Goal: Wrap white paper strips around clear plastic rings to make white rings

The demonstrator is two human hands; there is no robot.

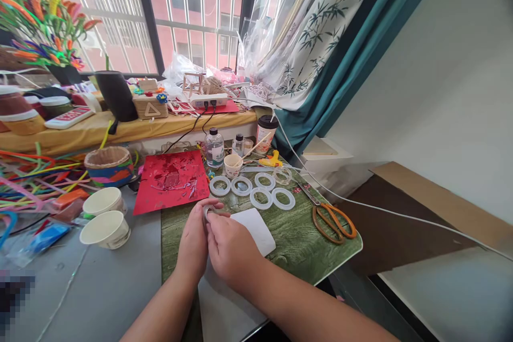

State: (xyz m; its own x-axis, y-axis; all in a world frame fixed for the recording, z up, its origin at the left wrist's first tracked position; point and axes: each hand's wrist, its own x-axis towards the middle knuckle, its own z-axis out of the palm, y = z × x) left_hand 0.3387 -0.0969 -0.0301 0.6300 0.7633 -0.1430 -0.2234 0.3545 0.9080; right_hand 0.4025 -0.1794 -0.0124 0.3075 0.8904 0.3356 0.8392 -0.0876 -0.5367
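My left hand (193, 240) and my right hand (232, 246) are pressed together above the near part of the green table mat. Between their fingers they grip a pale, shiny ring-shaped piece (207, 212), mostly covered by the fingers. Beneath them lies white paper (256, 228). Just beyond are several translucent ring molds (261, 198), lying flat. A paper cup (233, 165) with a wooden stick (256, 147) leaning in it stands behind those rings. To the left of the cup lies a red sheet (150, 200) with shiny scraps on it.
Orange-handled scissors (348, 219) lie near the right table edge, where a white cable (372, 204) runs across. Bottles (215, 149), a lidded drink cup (265, 133) and a yellow glue gun (271, 159) stand or lie at the back. Two paper bowls (105, 231) are at left.
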